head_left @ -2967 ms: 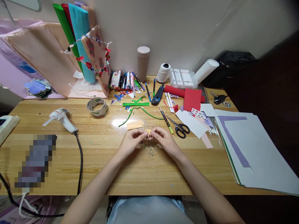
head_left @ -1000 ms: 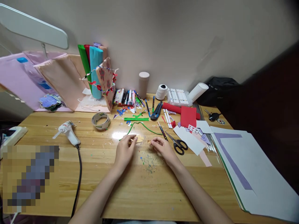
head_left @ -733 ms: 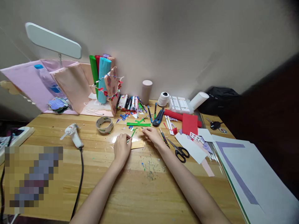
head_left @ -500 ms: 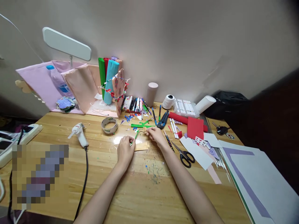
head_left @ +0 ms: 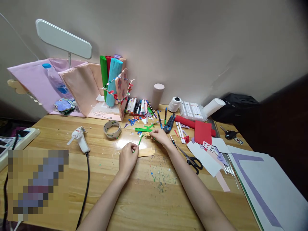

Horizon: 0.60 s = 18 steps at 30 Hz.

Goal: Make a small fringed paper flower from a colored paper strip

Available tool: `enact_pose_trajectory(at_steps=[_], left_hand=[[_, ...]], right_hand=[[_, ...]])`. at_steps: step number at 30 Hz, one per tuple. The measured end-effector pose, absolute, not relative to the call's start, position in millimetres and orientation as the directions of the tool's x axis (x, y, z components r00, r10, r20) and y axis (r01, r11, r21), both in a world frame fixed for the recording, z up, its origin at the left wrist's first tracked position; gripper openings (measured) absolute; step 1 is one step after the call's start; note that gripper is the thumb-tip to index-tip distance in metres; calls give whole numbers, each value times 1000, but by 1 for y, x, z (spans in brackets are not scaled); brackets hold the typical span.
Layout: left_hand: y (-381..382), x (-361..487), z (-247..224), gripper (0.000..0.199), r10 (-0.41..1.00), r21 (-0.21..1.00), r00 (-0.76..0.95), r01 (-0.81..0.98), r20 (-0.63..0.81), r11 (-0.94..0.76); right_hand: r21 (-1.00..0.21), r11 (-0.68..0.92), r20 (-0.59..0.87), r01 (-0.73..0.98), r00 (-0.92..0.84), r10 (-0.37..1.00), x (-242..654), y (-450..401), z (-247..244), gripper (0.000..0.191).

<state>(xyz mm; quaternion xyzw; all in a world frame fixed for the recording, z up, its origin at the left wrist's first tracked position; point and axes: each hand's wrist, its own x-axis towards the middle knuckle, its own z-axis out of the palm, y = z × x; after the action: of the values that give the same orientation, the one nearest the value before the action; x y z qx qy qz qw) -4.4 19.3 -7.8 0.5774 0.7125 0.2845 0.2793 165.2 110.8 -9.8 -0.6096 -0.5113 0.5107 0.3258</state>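
Observation:
My left hand (head_left: 128, 157) is closed in a pinch on the lower end of a thin green stem (head_left: 140, 140). At the stem's upper end is a small pale-yellow fringed paper piece (head_left: 147, 134), like a flower head. The fingertips of my right hand (head_left: 160, 137) are pinched together at its edge. A tan paper strip (head_left: 146, 152) lies on the table just right of my left hand. Behind the flower lie green paper strips (head_left: 142, 129). Black-handled scissors (head_left: 194, 163) rest beside my right forearm.
A white glue gun (head_left: 81, 140) with a black cord and a tape roll (head_left: 112, 129) lie on the left. Toward the right are a box cutter (head_left: 169, 123), red crepe paper (head_left: 203, 132) and white paper sheets (head_left: 204, 158). Several markers (head_left: 137, 107) stand at the back.
The view has shifted slightly. My right hand has moved a little left with its fingers at the flower head, which now shows more plainly. My left hand still pinches the stem.

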Motion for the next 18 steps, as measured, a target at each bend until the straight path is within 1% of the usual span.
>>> enact_pose_trajectory(at_steps=[4, 11, 18], left_hand=[[19, -5, -7, 16, 980, 716, -183, 675, -74, 180], [20, -5, -9, 14, 982, 703, -179, 690, -66, 173], [19, -4, -11, 14, 986, 681, -164, 718, -37, 145]], right_hand=[[-912, -261, -290, 316, -46, 956, 167, 115, -13, 11], [-893, -301, -330, 334, -32, 944, 167, 116, -10, 14], [-874, -277, -298, 400, 11, 955, 167, 116, -16, 10]])
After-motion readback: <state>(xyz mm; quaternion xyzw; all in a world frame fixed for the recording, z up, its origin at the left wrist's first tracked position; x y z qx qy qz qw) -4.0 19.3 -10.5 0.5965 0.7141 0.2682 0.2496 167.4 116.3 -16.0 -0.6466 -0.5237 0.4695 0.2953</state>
